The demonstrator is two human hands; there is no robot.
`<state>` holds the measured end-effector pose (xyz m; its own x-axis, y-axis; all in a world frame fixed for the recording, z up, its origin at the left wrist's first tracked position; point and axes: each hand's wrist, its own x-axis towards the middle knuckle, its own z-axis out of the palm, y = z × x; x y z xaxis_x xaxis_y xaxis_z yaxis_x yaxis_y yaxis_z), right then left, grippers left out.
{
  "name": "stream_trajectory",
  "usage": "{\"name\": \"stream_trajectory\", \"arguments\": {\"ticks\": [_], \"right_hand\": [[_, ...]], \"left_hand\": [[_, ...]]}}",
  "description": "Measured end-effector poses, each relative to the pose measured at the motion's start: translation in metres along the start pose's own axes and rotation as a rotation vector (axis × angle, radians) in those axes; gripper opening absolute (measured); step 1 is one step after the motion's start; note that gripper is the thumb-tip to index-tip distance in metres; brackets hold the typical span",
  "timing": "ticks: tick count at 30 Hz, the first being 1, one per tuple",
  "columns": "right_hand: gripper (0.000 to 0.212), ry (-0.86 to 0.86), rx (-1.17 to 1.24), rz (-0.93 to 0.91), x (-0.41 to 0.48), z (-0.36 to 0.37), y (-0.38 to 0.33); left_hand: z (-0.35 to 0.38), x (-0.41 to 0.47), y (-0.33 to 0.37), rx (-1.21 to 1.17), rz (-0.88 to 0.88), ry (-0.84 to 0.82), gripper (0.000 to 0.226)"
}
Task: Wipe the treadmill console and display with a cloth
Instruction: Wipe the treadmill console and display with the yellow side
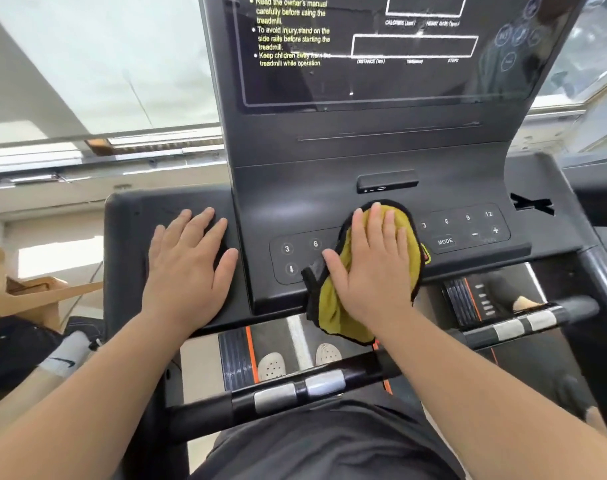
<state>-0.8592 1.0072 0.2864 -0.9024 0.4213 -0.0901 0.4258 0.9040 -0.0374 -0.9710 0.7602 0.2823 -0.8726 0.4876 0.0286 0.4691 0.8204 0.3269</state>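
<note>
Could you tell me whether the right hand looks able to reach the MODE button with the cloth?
Probably yes: the right hand presses the cloth flat on the console, beside the MODE button, with nothing between them.

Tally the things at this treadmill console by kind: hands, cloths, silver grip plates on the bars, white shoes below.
Hands: 2 (left hand, right hand)
Cloth: 1
Silver grip plates: 4
White shoes: 2
Total: 9

bright window (87, 64) ahead (daylight floods in), wooden furniture (35, 292) at left
</note>
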Motion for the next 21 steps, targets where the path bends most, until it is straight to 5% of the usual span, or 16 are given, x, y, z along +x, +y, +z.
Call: {"name": "stream_trajectory", "arguments": {"ticks": [6,10,21], "right_hand": [[0.089,-0.08,-0.002,-0.423,-0.01,0.001,-0.068],[0.083,-0.097,-0.046,-0.61,-0.012,0.004,-0.053],[0.093,-0.15,0.052,0.403,0.039,-0.023,0.08]], "left_hand": [[0.0,0.0,0.0,0.01,0.002,0.017,0.063],[0.0,-0.001,0.0,0.026,0.022,0.005,0.066],[-0.006,-0.003,0.014,0.03,0.115,0.014,0.066]]}}
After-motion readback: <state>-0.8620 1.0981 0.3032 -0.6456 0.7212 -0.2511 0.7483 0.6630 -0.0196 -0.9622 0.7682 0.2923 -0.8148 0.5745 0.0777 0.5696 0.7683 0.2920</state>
